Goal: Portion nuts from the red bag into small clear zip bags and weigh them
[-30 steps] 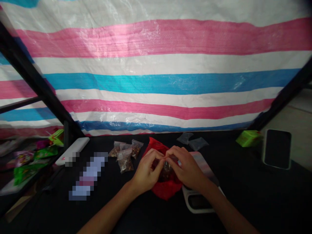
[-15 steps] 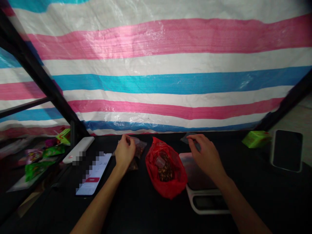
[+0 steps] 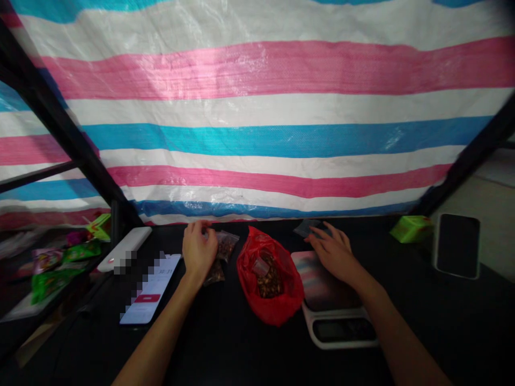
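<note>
My left hand (image 3: pixel 200 249) is closed, its fingers curled and partly hidden, beside small clear bags of brown bits; whatever it grips does not show. One such bag (image 3: pixel 227 244) lies just right of the fingers, and another bag (image 3: pixel 215 273) sits nearer to me. Over the far part of a kitchen scale (image 3: pixel 328 292) is my right hand (image 3: pixel 333 251), fingers apart, with nothing seen in it. Its fingertips are close to some flat clear plastic bags (image 3: pixel 306 228). Between the hands stands an open red plastic bag (image 3: pixel 277 305), with brown pieces (image 3: pixel 269 281) and a small clear scoop-like piece (image 3: pixel 261 267) inside.
A lit phone (image 3: pixel 155 292) and a white oblong device (image 3: pixel 124 249) lie on the left. Green snack packets (image 3: pixel 54 284) are at the far left. On the right are a green box (image 3: pixel 411 229) and a dark-screened device (image 3: pixel 457 245). A striped sheet (image 3: pixel 257 134) hangs behind the black table.
My left hand has shifted left, uncovering more of the small filled bags. The fingers of my right hand have spread. The view has turned slightly to the right.
</note>
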Tool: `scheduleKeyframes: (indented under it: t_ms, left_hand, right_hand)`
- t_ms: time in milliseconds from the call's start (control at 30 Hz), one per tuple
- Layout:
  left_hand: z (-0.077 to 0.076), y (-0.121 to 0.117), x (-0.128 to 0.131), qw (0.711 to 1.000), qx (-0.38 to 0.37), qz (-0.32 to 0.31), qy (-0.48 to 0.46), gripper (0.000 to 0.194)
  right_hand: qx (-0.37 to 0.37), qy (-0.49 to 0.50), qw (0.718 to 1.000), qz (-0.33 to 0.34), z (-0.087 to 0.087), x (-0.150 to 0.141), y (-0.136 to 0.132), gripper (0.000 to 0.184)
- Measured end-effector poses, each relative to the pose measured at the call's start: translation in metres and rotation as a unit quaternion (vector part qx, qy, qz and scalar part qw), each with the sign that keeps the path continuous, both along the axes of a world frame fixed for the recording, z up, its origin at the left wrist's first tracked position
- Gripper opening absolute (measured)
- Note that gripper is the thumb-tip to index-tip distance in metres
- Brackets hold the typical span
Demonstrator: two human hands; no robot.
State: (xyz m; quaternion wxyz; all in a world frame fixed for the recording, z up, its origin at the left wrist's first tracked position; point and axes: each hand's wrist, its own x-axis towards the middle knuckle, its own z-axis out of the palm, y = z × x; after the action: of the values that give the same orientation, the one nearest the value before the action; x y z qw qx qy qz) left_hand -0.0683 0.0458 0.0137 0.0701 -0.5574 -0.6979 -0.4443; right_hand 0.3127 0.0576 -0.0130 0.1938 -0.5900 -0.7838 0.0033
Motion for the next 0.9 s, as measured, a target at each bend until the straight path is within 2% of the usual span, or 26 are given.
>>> scheduleKeyframes:
  t_ms: [167,300,400,467,567,633,700,767,900]
  left_hand:
    - [0.001,-0.007,0.015,0.994,0.077,-0.081,-0.014,0.017]
    - [0.001,-0.016,0.030,0.971,0.161,-0.173,-0.036,0.016]
    - [0.004,-0.028,0.047,0.948,0.197,-0.248,0.016,0.012]
    - [0.005,-0.037,0.060,0.936,0.177,-0.300,0.050,0.032]
    - [0.003,-0.047,0.076,0.929,0.102,-0.353,0.038,0.068]
    - [-0.001,-0.050,0.082,0.927,0.067,-0.369,0.013,0.078]
    - [-0.005,-0.050,0.084,0.926,0.055,-0.373,-0.012,0.075]
    - [-0.009,-0.049,0.083,0.927,0.052,-0.370,-0.034,0.068]
    - [-0.008,-0.046,0.080,0.930,0.023,-0.362,-0.062,0.056]
  right_hand:
    - [-0.016,0.026,1.000,-0.004,-0.003,-0.001,-0.001,0.050]
    - [0.017,0.157,0.987,0.018,0.012,-0.007,-0.004,0.053]
    - [-0.024,0.302,0.949,0.089,0.032,-0.020,-0.015,0.057]
    - [-0.080,0.356,0.919,0.149,0.044,-0.031,-0.026,0.062]
    - [-0.157,0.382,0.873,0.259,0.053,-0.048,-0.043,0.068]
    - [-0.205,0.399,0.834,0.319,0.056,-0.059,-0.053,0.069]
    - [-0.236,0.416,0.804,0.353,0.059,-0.066,-0.061,0.069]
    - [-0.234,0.416,0.802,0.360,0.062,-0.070,-0.066,0.066]
    - [-0.175,0.376,0.854,0.314,0.062,-0.075,-0.066,0.057]
